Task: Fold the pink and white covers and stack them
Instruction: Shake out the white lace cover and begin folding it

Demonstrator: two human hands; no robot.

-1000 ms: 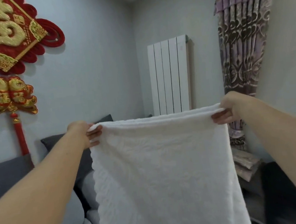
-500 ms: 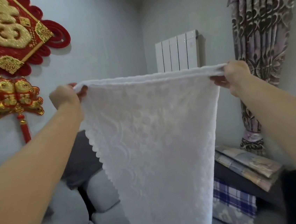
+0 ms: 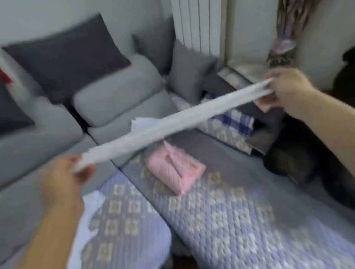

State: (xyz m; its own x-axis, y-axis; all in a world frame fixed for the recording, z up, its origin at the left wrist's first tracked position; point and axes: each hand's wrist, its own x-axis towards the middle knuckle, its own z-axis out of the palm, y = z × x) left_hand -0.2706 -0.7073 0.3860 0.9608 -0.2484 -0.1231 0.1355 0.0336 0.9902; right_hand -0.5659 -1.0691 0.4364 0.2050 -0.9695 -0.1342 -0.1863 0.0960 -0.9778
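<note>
The white cover point(image 3: 171, 123) is stretched between my two hands and shows nearly edge-on as a long narrow band, swung up over the sofa seat. My left hand point(image 3: 64, 181) pinches its near-left end and my right hand point(image 3: 288, 92) pinches its far-right end. Below the band, a folded pink cover point(image 3: 176, 169) lies on the patterned seat pad. The frame is motion-blurred.
A grey sofa point(image 3: 21, 155) with dark cushions point(image 3: 67, 58) and a grey pillow point(image 3: 117, 94) fills the left. Patterned blue-grey seat pads point(image 3: 224, 217) cover the seat. A white radiator point(image 3: 197, 16), a curtain point(image 3: 296, 3) and stacked folded cloths point(image 3: 232, 126) stand at the back right.
The view has dropped from the wall to the sofa. The white cover, hanging like a curtain before, has swung up flat between both hands, which have come down.
</note>
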